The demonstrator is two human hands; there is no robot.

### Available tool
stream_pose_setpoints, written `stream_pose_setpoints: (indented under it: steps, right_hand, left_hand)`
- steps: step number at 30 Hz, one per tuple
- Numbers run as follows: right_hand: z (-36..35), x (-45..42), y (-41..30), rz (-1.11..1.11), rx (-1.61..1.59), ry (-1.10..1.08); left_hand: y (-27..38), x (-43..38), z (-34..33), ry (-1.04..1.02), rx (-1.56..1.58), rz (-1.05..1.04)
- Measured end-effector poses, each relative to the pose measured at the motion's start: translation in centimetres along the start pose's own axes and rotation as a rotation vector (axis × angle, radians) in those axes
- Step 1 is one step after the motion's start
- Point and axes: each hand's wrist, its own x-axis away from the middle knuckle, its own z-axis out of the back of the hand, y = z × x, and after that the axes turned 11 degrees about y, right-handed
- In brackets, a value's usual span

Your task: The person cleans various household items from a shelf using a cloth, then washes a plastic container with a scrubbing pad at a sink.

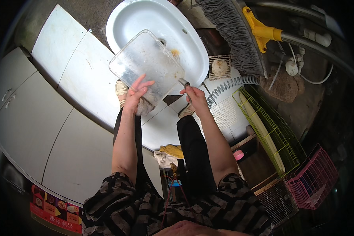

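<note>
My left hand (136,95) grips the near edge of a clear plastic bin (149,56), its fingers spread over the wall. The bin is wet and tilted over a white ceramic washbasin (193,39). A grey-brown rag (146,105) hangs by my left palm; whether the hand also holds it is unclear. In my right hand (197,98) is a metal spray nozzle (183,82), its head pointing at the bin's right corner. A grey coiled hose (224,87) runs from near that hand toward the right wall. Yellow-brown residue (174,52) lies by the basin's drain (162,42).
A grey mop head (233,38) with a yellow clamp (261,31) stands right of the basin. Beside a floor drain grate (214,77) are white tiles. Green wire racks (268,129) and a pink wire cage (311,178) stand at right. White cabinets (47,124) line the left.
</note>
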Motion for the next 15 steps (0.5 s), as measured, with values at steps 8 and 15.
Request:
stream_pose_setpoints:
  steps: [8, 15]
  right_hand:
    - [-0.9, -1.5, 0.0, -0.08, 0.075, 0.015]
    - [-4.2, 0.0, -0.8, 0.137, 0.268, -0.075]
  left_hand:
    - [-0.1, -0.3, -0.5, 0.029, -0.001, -0.015]
    - [-0.5, -0.6, -0.8, -0.001, -0.085, 0.042]
